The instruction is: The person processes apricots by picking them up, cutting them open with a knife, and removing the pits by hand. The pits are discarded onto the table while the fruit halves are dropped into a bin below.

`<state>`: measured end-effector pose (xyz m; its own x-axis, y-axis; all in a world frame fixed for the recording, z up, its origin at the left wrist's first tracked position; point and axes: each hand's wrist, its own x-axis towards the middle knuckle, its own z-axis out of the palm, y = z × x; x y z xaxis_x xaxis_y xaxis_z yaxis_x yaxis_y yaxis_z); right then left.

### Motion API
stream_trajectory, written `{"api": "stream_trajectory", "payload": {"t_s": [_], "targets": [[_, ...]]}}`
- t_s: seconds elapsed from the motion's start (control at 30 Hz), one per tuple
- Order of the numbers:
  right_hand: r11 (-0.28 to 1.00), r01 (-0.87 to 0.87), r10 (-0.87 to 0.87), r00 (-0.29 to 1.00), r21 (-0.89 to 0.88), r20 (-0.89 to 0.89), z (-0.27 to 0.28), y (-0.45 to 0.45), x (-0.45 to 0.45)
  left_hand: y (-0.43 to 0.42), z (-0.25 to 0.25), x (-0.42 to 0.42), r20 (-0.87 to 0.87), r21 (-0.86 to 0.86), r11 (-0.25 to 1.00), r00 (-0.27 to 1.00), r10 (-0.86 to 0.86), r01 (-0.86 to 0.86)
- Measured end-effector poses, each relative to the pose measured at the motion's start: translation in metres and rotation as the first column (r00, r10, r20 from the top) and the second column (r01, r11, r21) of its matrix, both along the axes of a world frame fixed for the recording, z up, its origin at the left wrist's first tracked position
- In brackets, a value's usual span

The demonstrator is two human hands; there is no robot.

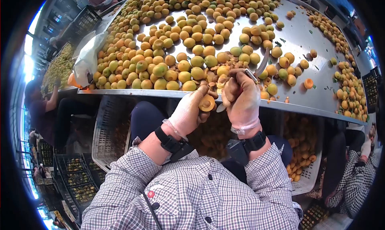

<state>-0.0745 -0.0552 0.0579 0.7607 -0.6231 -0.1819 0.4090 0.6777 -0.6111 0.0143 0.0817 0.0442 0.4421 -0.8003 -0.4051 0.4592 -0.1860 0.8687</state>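
Note:
My left hand [191, 111], in a pale stained glove, holds a cut apricot half [207, 103] with its orange flesh and pit area facing up. Beside it, my right hand [243, 97] is closed around a small knife [263, 64] whose curved blade points up and away over the table. Both hands are close together at the metal table's near edge. Just beyond them lies a small heap of pits and scraps [221, 75]. Whole yellow-orange apricots [160, 69] surround that heap. What my right fingertips touch is partly hidden.
The metal table [296, 91] has a raised front rim. Below it stand a white basket [105, 129] at left and a basket of apricot halves [296, 162] at right. Black crates [76, 170] are stacked lower left. Other people sit at both sides and across the table.

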Motion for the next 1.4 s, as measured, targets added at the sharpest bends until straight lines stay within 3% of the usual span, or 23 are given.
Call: {"api": "stream_trajectory", "payload": {"t_s": [0.03,0.1,0.2,0.23,0.3,0.43,0.5,0.57,0.6,0.63,0.7,0.8,0.83,0.87,0.9,0.93,1.03,1.07,1.1,1.17,1.2,1.3,1.4], "targets": [[1.0,0.005,-0.005,1.0,0.003,-0.006,-0.001,0.001,0.0,-0.001,-0.005,-0.004,-0.006,0.003,1.0,1.0,-0.005,0.005],[0.999,0.041,-0.041,0.999,-0.009,0.013,-0.003,0.005,0.0,0.001,-0.018,-0.008,0.602,-0.058,0.997,0.798,-0.01,0.057],[0.998,0.052,-0.051,0.998,-0.046,0.021,-0.001,0.007,-0.002,0.0,-0.023,-0.001,0.721,0.193,0.97,0.649,-0.244,0.151],[0.995,0.069,-0.068,0.997,-0.074,0.023,-0.001,0.007,-0.002,0.001,-0.02,-0.004,0.72,0.195,0.969,0.649,-0.247,0.152],[0.989,0.106,-0.105,0.994,-0.104,0.015,-0.003,0.007,0.0,0.001,-0.008,-0.012,0.865,0.192,0.97,0.441,-0.238,0.147],[0.941,0.199,-0.218,0.975,-0.273,-0.04,0.0,0.016,0.0,-0.005,-0.016,-0.011,0.754,0.243,0.96,0.596,-0.276,0.138],[0.929,0.255,-0.277,0.96,-0.27,-0.047,-0.005,0.022,0.005,-0.012,0.007,-0.022,0.6,0.28,0.957,0.765,-0.234,0.073],[0.841,0.292,-0.317,0.948,-0.456,0.022,-0.018,0.022,0.01,-0.009,-0.018,-0.017,0.726,0.25,0.967,0.651,-0.223,0.052],[0.954,0.24,-0.25,0.968,-0.181,-0.033,-0.012,0.02,0.008,-0.007,-0.03,-0.015,0.833,0.214,0.976,0.515,-0.203,0.038],[0.954,0.241,-0.251,0.967,-0.181,-0.034,-0.009,0.015,0.007,-0.01,-0.022,-0.018,0.832,0.214,0.976,0.516,-0.203,0.039],[0.966,0.223,-0.222,0.975,0.128,-0.026,-0.007,-0.001,0.006,-0.017,-0.002,-0.025,0.29,0.194,0.977,0.957,0.028,-0.087],[0.971,0.232,-0.23,0.972,0.065,-0.041,-0.005,0.002,0.008,-0.016,-0.021,-0.014,0.165,0.157,0.987,0.986,0.02,-0.046],[0.97,0.241,-0.241,0.968,-0.014,-0.069,-0.003,0.007,0.008,-0.016,-0.021,-0.017,0.169,0.154,0.987,0.985,0.021,-0.047],[0.966,0.236,-0.246,0.964,-0.1,-0.098,0.0,0.012,0.009,-0.017,-0.023,-0.024,0.547,0.103,0.993,0.837,-0.007,-0.059],[0.862,0.262,-0.302,0.953,-0.435,-0.024,-0.021,0.019,0.012,-0.018,-0.023,-0.026,0.836,0.054,0.997,0.548,-0.014,-0.056],[0.873,0.255,-0.295,0.955,-0.417,-0.034,-0.014,0.023,0.011,-0.026,-0.007,-0.026,0.157,0.182,0.972,0.98,0.123,-0.151],[0.838,0.249,-0.292,0.956,-0.485,-0.014,-0.017,0.03,0.013,-0.031,-0.016,-0.027,0.042,0.172,0.956,0.971,0.236,-0.24],[0.784,0.249,-0.294,0.956,-0.569,0.014,-0.022,0.03,0.014,-0.031,-0.071,-0.012,0.664,-0.115,0.988,0.731,0.154,-0.103],[0.783,0.249,-0.294,0.956,-0.57,0.013,-0.026,0.028,0.014,-0.029,-0.068,-0.013,0.663,-0.116,0.988,0.732,0.155,-0.104],[0.826,0.281,-0.319,0.948,-0.488,0.004,-0.024,0.02,0.017,-0.022,-0.046,-0.017,0.796,0.167,0.98,0.601,-0.068,-0.112],[0.938,0.253,-0.284,0.953,-0.239,-0.106,-0.017,0.017,0.016,-0.022,-0.033,-0.02,0.796,0.17,0.979,0.602,-0.07,-0.111],[0.966,0.209,-0.209,0.978,0.155,-0.019,-0.012,-0.008,0.016,-0.022,-0.007,-0.024,0.675,0.118,0.984,0.738,0.019,-0.133],[0.937,0.181,-0.188,0.982,0.3,-0.007,-0.021,-0.014,0.019,-0.021,-0.006,-0.019,0.777,0.15,0.986,0.625,-0.071,-0.075]]}}
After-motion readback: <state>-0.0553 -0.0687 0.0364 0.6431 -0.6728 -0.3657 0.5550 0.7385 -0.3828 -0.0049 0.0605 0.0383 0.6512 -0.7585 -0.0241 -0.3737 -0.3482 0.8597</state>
